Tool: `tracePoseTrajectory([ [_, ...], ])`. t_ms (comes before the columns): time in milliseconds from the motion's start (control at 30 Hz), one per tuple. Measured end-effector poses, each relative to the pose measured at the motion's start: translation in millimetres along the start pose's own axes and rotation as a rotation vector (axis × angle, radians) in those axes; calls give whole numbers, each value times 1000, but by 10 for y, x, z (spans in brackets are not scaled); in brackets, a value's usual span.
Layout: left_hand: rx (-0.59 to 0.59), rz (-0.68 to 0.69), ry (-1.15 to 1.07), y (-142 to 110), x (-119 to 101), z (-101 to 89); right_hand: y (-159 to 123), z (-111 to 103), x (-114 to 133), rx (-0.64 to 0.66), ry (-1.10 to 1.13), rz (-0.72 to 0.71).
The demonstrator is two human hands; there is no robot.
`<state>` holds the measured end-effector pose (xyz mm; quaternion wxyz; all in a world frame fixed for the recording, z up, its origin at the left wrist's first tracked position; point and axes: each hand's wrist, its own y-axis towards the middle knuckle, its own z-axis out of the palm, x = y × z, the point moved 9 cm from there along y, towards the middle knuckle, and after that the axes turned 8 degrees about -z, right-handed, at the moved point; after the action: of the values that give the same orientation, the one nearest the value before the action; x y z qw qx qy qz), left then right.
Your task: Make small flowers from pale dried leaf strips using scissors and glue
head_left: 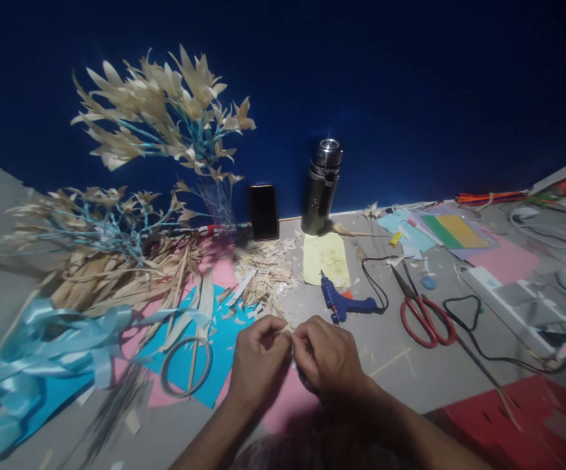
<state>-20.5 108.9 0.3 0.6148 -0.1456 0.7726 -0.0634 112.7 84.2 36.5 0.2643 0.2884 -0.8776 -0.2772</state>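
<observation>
My left hand (260,356) and my right hand (330,358) meet fingertip to fingertip near the front of the table. Both are closed in a pinch. A small pale bit shows between the fingertips, too small to name. Something dark peeks out under my right hand, mostly hidden by it. Just beyond the hands lies a heap of dry husk scraps (267,274). A blue glue gun (344,301) rests on the table past my right hand, its nozzle by a yellow sheet (324,258). Blue paper (221,365) with a ring-shaped roll (164,372) lies left of my left hand.
Husk flowers on blue stems (165,111) stand in a clear vase (218,202) at the back left. A phone (264,212) and a steel flask (320,189) stand against the wall. Red-handled scissors (418,320), cords and a power strip (508,307) lie right; light-blue ribbon (67,333) left.
</observation>
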Motion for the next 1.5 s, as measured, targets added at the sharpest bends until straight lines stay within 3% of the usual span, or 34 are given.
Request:
tracePoseTrajectory([
  [567, 83, -31, 38, 8, 79, 83, -31, -125, -137, -46, 68, 101],
  [733, 104, -31, 38, 9, 67, 105, -23, -137, -176, -9, 103, 121],
  [933, 144, -109, -41, 46, 144, 71, 17, -397, -329, -59, 142, 201],
  [1133, 308, -229, -323, -6, 175, 144, -8, -338, -358, 207, 141, 62],
  [1233, 372, -269, -386, -31, 185, 214, 24, -353, -372, 169, 158, 60],
  [1333, 425, -284, -419, -43, 179, 289, 123, -377, -223, 132, 240, -46],
  [1500, 492, -292, -449, -78, 156, 372, 189, -266, -26, 278, 238, -204],
])
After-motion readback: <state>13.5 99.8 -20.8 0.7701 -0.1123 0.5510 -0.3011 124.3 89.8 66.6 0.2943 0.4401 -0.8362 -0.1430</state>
